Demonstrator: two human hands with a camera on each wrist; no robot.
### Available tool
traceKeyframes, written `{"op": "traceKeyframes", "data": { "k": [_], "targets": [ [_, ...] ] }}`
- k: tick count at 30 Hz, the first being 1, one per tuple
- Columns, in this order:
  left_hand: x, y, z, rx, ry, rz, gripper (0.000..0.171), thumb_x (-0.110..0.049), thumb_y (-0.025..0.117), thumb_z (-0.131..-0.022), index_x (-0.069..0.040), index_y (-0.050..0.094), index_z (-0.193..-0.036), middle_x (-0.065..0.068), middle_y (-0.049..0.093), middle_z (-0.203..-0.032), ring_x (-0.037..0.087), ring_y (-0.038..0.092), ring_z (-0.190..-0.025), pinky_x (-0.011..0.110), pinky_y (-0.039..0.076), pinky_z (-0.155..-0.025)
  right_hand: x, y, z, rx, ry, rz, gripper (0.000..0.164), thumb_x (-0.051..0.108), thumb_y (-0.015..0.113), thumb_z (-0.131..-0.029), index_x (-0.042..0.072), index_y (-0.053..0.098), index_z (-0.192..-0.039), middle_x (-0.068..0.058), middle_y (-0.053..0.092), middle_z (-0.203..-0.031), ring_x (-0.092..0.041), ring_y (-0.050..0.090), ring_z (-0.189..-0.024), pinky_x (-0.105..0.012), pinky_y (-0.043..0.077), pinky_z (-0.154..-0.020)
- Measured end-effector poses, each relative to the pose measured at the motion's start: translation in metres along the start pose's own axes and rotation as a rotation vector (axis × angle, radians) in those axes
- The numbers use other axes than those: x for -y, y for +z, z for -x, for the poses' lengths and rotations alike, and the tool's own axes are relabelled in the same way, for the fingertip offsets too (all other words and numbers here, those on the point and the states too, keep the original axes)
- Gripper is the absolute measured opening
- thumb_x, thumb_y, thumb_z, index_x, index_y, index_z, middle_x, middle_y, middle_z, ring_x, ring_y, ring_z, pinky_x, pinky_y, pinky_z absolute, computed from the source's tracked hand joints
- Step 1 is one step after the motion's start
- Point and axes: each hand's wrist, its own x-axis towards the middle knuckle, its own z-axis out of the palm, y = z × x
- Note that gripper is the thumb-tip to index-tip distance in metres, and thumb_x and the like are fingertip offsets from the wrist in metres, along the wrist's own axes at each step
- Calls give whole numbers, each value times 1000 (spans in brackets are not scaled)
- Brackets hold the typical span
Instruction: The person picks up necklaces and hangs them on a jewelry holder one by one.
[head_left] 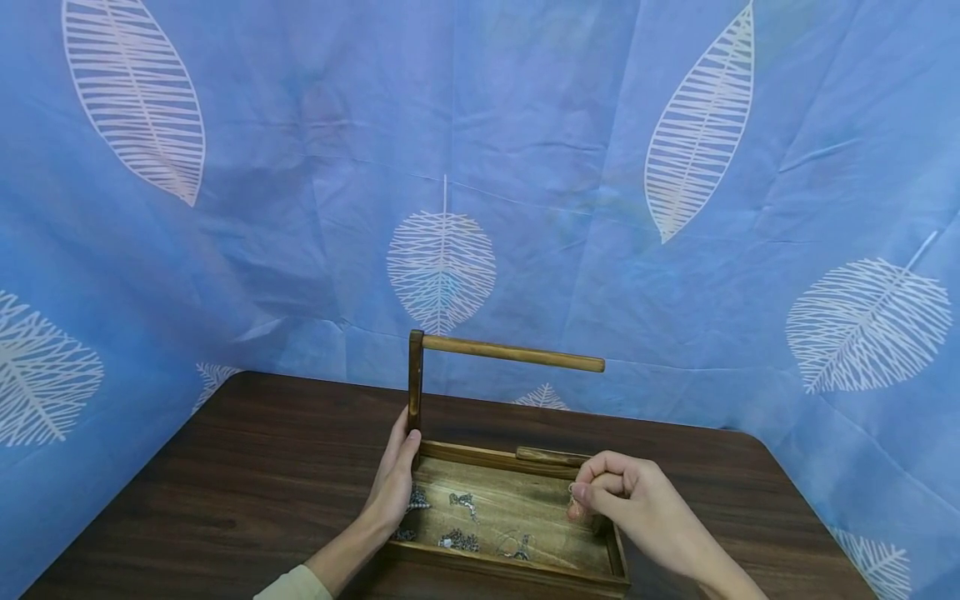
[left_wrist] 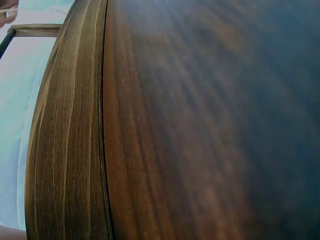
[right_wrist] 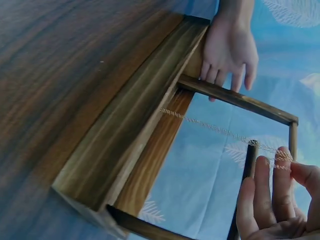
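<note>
A wooden jewelry stand with a shallow tray base sits before me. In the head view my left hand holds its left end, with the thumb by the foot of the upright post. My right hand pinches a thin chain between thumb and fingers over the tray's right end. In the right wrist view this chain stretches across the picture to the fingertips of the right hand. Several silvery chains lie in small heaps on the tray floor.
A horizontal wooden bar juts rightward from the left post above the tray. A short wooden piece lies along the back rim. The dark table extends around the stand, with blue leaf-print cloth behind and beside it.
</note>
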Motion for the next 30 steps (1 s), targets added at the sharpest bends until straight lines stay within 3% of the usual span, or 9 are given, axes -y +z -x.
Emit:
{"op": "traceKeyframes", "data": {
  "k": [10,18,24,30],
  "targets": [
    [0,0,1,-8,17,-11,59,-36,26,-113,-13,7,-163,15,5,-167,39,4,-151,66,7,-116,24,7,-11,27,-32,-133,26,17,64,-101,-7,62,-108,-19,73,-91,-35,70,-94,-42,56,-89],
    [-1,-1,1,-1,-5,-18,59,-36,26,-113,-14,6,-163,15,4,-167,41,3,-151,67,8,-115,50,13,-18,-19,-77,-60,31,22,65,-100,-7,63,-108,-22,71,-90,-35,71,-84,-43,59,-77],
    [0,-2,0,-8,-1,-11,59,-37,26,-113,-15,7,-163,14,5,-167,41,4,-151,68,7,-115,69,20,-31,-33,-106,11,27,22,68,-98,-4,66,-106,-17,70,-88,-30,72,-79,-41,59,-78],
    [2,-2,-1,-3,-15,-12,61,-41,25,-112,-16,5,-164,15,4,-167,42,3,-151,70,7,-114,83,27,-48,-15,-136,5,19,16,69,-97,-2,70,-104,-17,73,-91,-32,72,-83,-40,59,-79]
  ]
}}
